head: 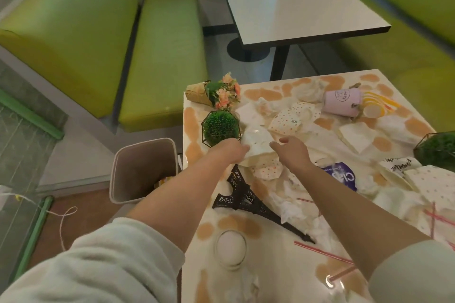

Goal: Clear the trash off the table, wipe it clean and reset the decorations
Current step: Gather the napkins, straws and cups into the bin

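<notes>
trash (285,122) litters the stained counter (246,248); my left fingers (242,149) pinch a dotted wrapper (257,142), right fingers (283,141) loose, so gather more before the bin (145,155).

The bin (142,170) stands on the floor just left of the surface (266,248). At the surface's far left corner lies a bouquet (216,92), with a ball plant (220,128) just in front of it. Crumpled wrappers (285,120) fill the middle. A tower model (246,197) lies on its side nearer the left edge, a candle jar (230,248) in front of it. A tipped cup (342,102) lies at the far right, straws (322,252) near the front right. A second table (295,0) stands behind, benches (162,56) to either side.
</notes>
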Demonstrator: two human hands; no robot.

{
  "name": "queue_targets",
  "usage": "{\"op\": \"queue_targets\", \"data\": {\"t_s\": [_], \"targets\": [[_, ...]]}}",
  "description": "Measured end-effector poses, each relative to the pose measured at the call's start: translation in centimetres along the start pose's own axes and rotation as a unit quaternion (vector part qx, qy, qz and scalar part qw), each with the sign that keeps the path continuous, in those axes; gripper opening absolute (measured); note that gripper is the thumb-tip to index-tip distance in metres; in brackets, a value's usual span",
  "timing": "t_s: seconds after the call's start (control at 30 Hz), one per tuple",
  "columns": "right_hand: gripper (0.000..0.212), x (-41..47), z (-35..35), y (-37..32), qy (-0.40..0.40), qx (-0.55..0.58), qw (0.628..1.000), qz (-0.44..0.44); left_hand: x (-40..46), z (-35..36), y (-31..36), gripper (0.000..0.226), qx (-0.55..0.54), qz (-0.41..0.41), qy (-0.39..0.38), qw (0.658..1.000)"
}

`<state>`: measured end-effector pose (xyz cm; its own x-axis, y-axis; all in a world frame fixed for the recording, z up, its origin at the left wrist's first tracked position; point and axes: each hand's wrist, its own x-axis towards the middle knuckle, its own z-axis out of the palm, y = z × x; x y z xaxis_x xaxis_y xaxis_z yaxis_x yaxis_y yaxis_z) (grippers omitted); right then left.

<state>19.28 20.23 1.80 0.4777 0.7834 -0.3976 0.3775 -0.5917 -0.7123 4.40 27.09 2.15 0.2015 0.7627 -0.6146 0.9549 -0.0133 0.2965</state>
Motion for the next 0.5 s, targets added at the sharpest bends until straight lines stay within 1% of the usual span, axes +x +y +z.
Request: {"op": "queue_targets", "data": {"t_s": [0.07,0.17,0.27,0.3,0.37,0.43,0.5], "targets": [[0.049,0.3,0.3,0.0,-0.010,0.014,1.000,0.003,0.3,0.1,0.2,0.058,-0.004,-0.007,0.004,1.000],[0.051,0.5,0.7,0.2,-0.013,0.020,1.000,0.010,0.9,0.6,0.2,0.052,0.011,-0.010,0.005,1.000],[0.048,0.4,0.6,0.5,-0.003,0.039,0.999,0.011,0.9,0.7,0.1,0.060,-0.016,-0.006,0.018,1.000],[0.047,0.2,0.5,0.6,-0.001,0.052,0.999,0.014,0.8,0.7,0.1,0.060,-0.023,0.001,0.021,1.000],[0.045,-0.2,0.3,0.9,0.015,0.084,0.996,0.021,0.5,0.6,0.2,0.061,-0.034,0.013,0.025,0.999],[0.046,-0.8,0.2,1.2,0.041,0.126,0.991,0.025,0.0,0.6,0.4,0.067,-0.054,0.023,0.028,0.998],[0.047,-1.7,0.2,1.2,0.066,0.168,0.983,0.020,-0.5,0.6,0.6,0.068,-0.096,0.045,0.036,0.994]]}}
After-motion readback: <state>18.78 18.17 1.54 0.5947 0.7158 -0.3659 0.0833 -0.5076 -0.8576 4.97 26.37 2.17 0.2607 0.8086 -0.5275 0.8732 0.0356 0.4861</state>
